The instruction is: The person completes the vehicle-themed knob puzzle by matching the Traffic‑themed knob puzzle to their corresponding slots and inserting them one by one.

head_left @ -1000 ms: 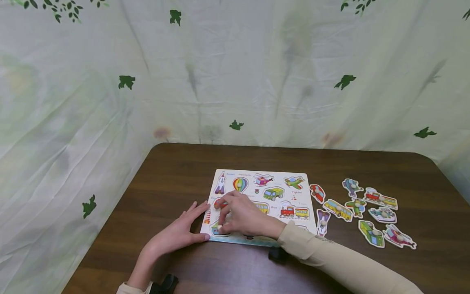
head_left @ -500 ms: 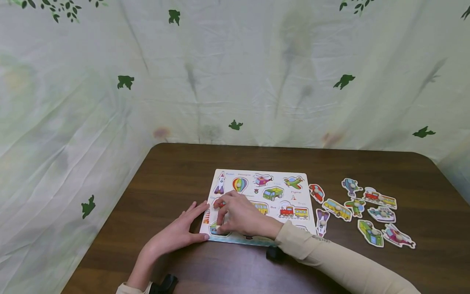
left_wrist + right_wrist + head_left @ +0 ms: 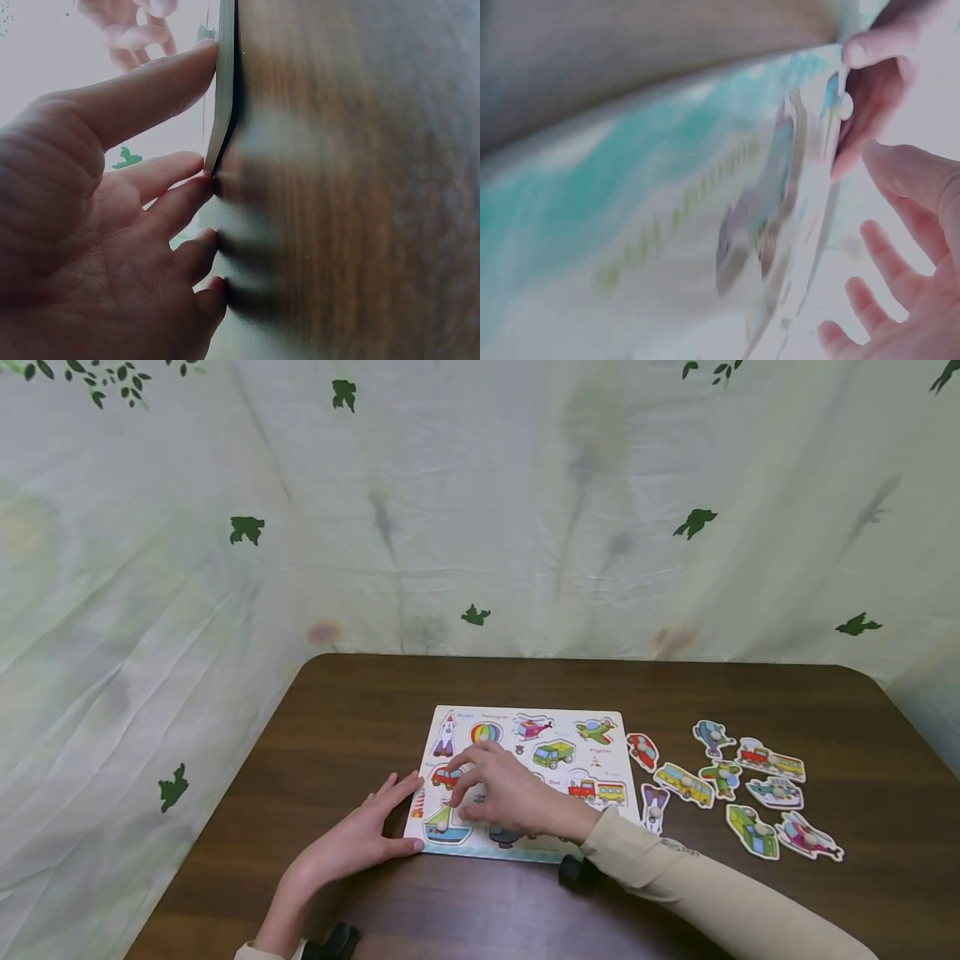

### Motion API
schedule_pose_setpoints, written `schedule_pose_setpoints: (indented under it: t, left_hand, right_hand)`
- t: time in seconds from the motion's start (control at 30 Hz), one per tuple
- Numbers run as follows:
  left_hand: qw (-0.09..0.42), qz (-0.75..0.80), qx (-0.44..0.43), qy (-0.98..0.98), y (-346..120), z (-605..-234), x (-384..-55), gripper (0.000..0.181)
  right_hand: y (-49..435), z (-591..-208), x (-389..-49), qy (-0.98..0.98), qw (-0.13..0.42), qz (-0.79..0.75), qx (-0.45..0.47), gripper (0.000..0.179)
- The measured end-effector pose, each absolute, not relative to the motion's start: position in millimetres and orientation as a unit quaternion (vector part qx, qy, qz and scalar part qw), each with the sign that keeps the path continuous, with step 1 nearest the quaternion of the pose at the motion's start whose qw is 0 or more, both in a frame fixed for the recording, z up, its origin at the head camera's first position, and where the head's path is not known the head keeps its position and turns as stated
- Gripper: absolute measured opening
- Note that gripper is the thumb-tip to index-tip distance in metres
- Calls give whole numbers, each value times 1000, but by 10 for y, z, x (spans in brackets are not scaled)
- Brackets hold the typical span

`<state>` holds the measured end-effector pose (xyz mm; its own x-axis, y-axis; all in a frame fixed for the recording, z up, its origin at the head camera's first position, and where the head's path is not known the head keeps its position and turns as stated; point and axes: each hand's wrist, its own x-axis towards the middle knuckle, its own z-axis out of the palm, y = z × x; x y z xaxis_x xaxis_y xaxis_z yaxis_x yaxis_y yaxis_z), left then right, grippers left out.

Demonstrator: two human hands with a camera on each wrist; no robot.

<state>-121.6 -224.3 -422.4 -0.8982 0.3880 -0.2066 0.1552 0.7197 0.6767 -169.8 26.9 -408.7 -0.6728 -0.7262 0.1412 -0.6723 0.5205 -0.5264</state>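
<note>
A white vehicle puzzle board point(image 3: 613, 756) lies on the table in the head view. At its lower left corner a sailboat piece point(image 3: 447, 835) with a small round knob sits at the printed sailboat spot. My left hand point(image 3: 360, 835) touches the board's left side, fingers extended; in the left wrist view its thumb and fingertips meet the board's edge point(image 3: 223, 82). Just right of the sailboat, my right hand point(image 3: 513, 789) is over the board, holding nothing. The right wrist view shows its fingers point(image 3: 885, 259) spread apart, clear of the knob point(image 3: 845, 106). Its palm covers the board's middle.
Loose knobbed pieces lie right of the board: a red car point(image 3: 642, 752), rocket point(image 3: 655, 808), yellow bus point(image 3: 685, 785), train point(image 3: 771, 761), plane point(image 3: 722, 780), ship point(image 3: 776, 793), green truck point(image 3: 752, 832) and helicopter point(image 3: 810, 837). Behind the brown table point(image 3: 375, 693) hangs a leaf-patterned cloth point(image 3: 525, 527).
My right hand has let go of the sailboat's knob and moved slightly right and up, uncovering the sailboat piece. The left hand stays at the board's edge.
</note>
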Motion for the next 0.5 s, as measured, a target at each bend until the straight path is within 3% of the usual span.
schedule_pose_setpoints:
  t: [0.5]
  left_hand:
    - [174,347,139,911,-2230,-4196,-1206,84]
  right_hand:
    - [818,-3885,-1716,848,3,-374,-376,10]
